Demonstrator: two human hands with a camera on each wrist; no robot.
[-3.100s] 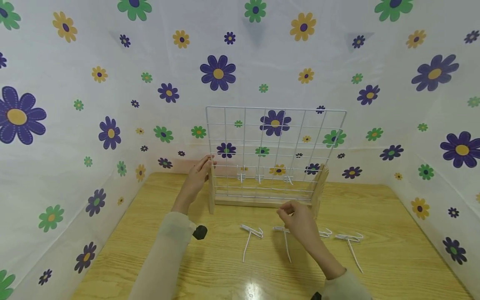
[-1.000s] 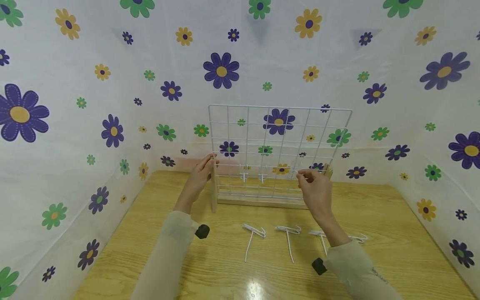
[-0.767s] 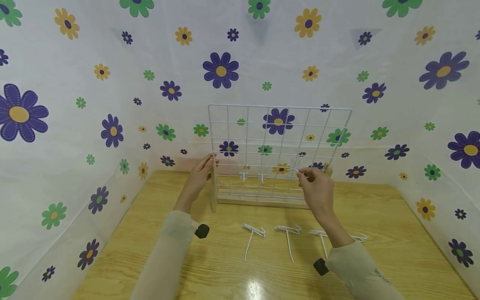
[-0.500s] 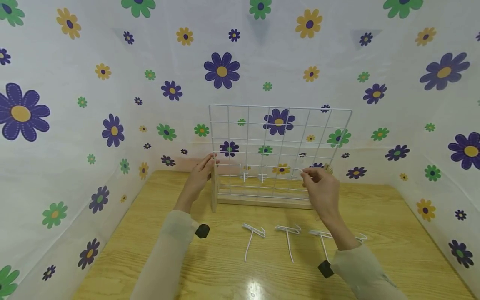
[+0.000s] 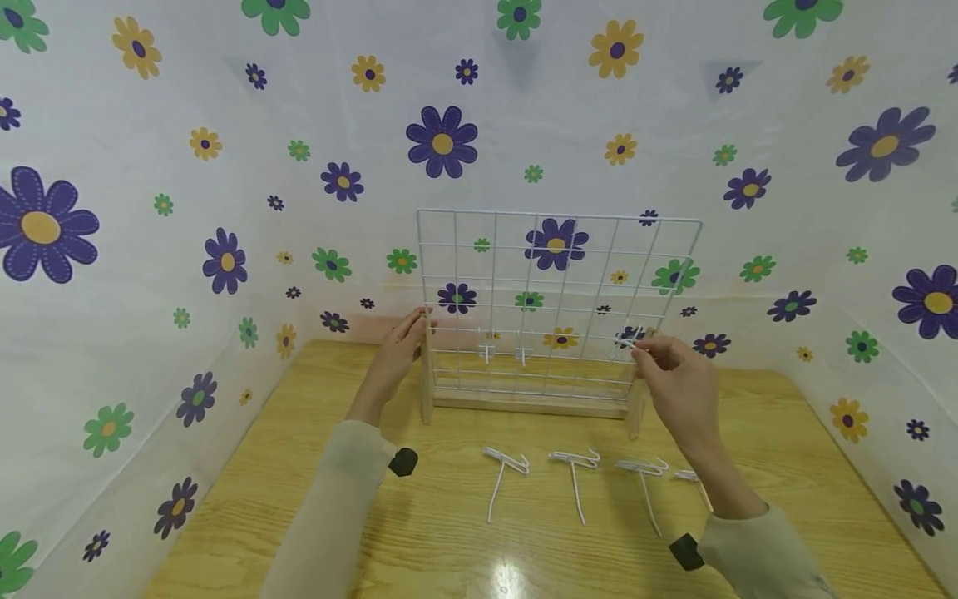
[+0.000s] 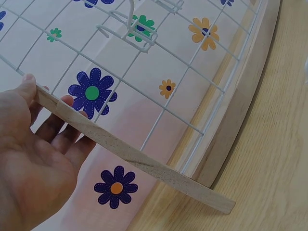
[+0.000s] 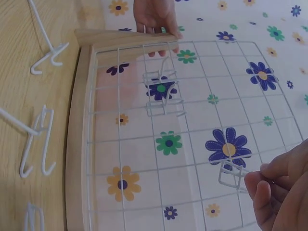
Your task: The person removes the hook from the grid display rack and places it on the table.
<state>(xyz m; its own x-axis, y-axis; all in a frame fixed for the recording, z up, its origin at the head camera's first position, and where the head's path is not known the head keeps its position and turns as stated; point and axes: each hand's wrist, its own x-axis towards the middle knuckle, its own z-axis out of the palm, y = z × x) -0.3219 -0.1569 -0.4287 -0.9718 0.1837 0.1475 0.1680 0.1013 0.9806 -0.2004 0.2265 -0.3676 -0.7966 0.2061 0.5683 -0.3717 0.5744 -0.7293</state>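
A white wire grid panel (image 5: pixel 557 279) stands upright in a wooden stand (image 5: pixel 524 403). My left hand (image 5: pixel 398 343) grips the stand's left side post (image 6: pixel 120 147), thumb on the near side and fingers behind it. With thumb and fingertips, my right hand (image 5: pixel 683 387) pinches the stem of a white wire display hook (image 7: pixel 231 175) at the grid's right part. The hook's squared back end overlaps the grid wires in the right wrist view. Two more hooks hang on the left half of the grid, a left one (image 5: pixel 486 351) and a right one (image 5: pixel 523 353).
Several loose white hooks lie in a row on the wooden table (image 5: pixel 419 532) before the stand, the leftmost hook (image 5: pixel 500 478) with its stem towards me. My right forearm partly covers the rightmost hook (image 5: pixel 687 476). A flowered white sheet (image 5: pixel 299 100) surrounds the table.
My right hand rose from over the table to the third hook hanging on the grid, took hold of it and moved it rightward. My left hand has stayed on the post.
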